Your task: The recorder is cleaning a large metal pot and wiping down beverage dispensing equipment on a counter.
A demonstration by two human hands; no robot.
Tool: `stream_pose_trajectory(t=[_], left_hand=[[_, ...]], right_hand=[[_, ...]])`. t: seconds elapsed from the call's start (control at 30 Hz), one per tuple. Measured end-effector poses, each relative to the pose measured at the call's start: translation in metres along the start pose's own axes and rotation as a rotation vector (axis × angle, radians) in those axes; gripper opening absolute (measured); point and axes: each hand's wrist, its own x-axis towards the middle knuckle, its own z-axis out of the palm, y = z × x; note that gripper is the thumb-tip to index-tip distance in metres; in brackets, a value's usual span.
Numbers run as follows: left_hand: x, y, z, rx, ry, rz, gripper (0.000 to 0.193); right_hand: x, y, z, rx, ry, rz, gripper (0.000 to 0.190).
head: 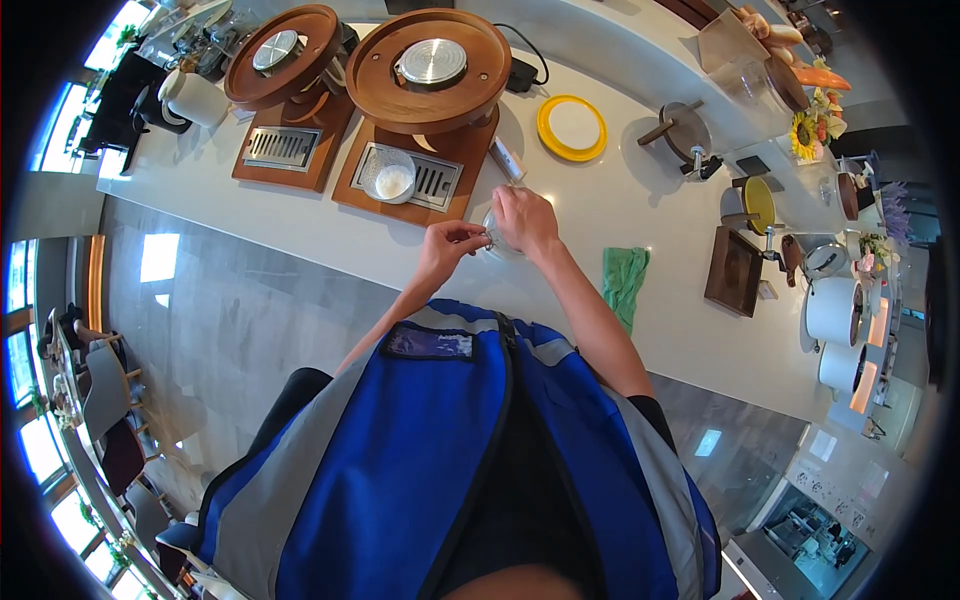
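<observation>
A clear glass jar or similar vessel point(498, 245) stands on the white counter point(570, 217), partly hidden by my hands. My left hand point(452, 244) pinches a small metal wire part, seemingly a clasp, at its left side. Over its top lies my right hand point(523, 216), fingers curled down on it; what they grip is hidden. Just left of them, a glass bowl point(390, 177) with white content sits on the metal drip grate point(440, 185) of a wooden stand. A green cloth point(625, 281) lies crumpled to the right of my right forearm.
Two wooden stands with round trays point(360, 75) point(244, 79) rise at the back left. Behind my hands lie a yellow-rimmed lid point(571, 127) and a small sign point(508, 160). A dark wooden tray point(734, 271), tap dispensers and white pots point(832, 310) line the right side.
</observation>
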Motion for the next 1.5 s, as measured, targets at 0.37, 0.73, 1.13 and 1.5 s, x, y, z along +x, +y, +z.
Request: stream_pose_trajectory(t=[0.37,0.73,1.13,1.5], left_hand=[[-0.001,-0.004,0.016,-0.175,0.144,0.026,0.024],[-0.008,0.006,0.01,0.011,-0.024,0.009,0.041],[-0.005,-0.001,-0.003,-0.242,-0.148,-0.079,0.044],[-0.001,0.008,0.01,0.079,-0.003,0.008,0.046]], right_hand=[[-0.001,-0.002,-0.004,-0.01,-0.004,0.046,0.022],[-0.001,-0.002,-0.005,-0.007,-0.017,0.07,0.021],[-0.001,-0.003,-0.006,0.001,-0.016,0.077,0.021],[-0.001,-0.003,-0.005,0.005,0.006,0.081,0.023]])
